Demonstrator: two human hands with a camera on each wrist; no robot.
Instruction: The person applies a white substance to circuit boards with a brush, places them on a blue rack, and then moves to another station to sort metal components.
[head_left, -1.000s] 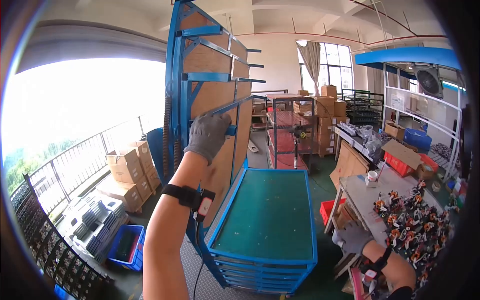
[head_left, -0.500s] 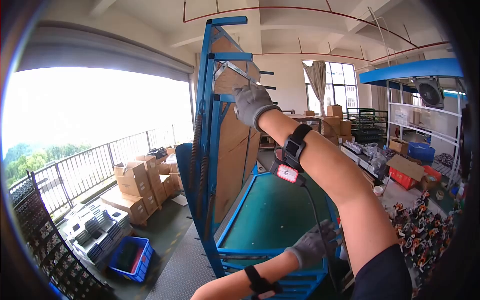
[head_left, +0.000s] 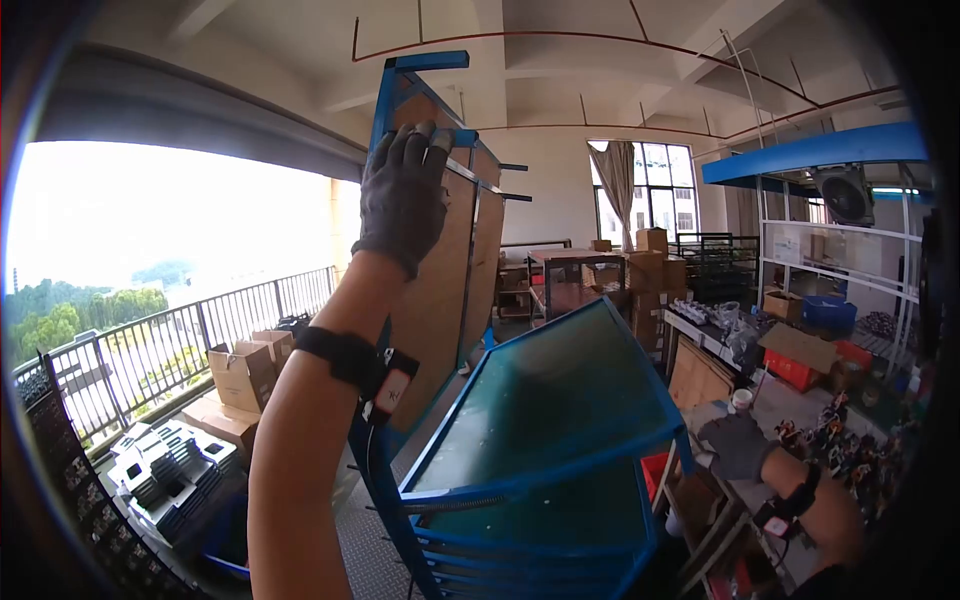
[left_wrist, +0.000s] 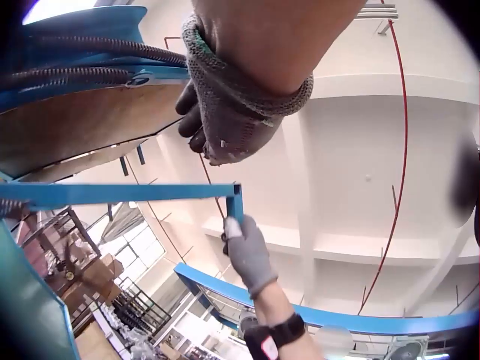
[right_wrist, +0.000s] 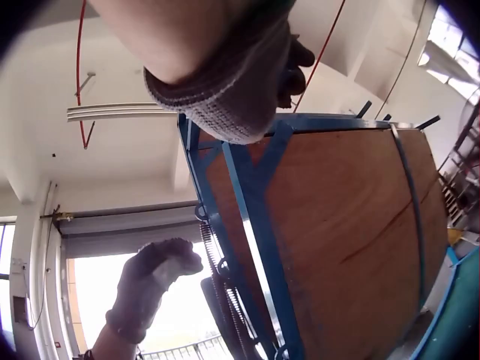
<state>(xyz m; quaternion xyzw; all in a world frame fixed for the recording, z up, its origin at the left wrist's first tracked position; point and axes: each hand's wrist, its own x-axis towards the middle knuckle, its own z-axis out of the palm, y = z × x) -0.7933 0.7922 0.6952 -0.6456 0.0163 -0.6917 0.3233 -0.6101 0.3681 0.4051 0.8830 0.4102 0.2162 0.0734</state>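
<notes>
My gloved left hand (head_left: 405, 195) is raised beside the upright, wood-backed shelves (head_left: 470, 250) of a blue rack, its fingers overlapping the end of a blue bar (head_left: 462, 137) in the head view. In the right wrist view the left hand (right_wrist: 154, 285) is apart from the frame with loosely bent fingers, nothing in them. At the lower right, my gloved right hand (head_left: 740, 447) grips the corner of a tilted green shelf (head_left: 560, 390) with a blue rim. The left wrist view shows the right hand (left_wrist: 251, 255) round that corner's blue end piece (left_wrist: 235, 201). Beneath it lies another green shelf (head_left: 560, 515).
Coil springs (right_wrist: 232, 307) run along the rack's hinge side. Cluttered worktables (head_left: 800, 420) stand on the right, with a red crate (head_left: 790, 370). To the left are stacked grey panels (head_left: 170, 470), cartons (head_left: 240, 375) and a railing (head_left: 200, 325). A shelved cart (head_left: 575, 275) stands behind.
A shelf that stood upright is now tilted down over the lower one. My right hand has come down and right with its corner. My left hand has risen to the upright shelves.
</notes>
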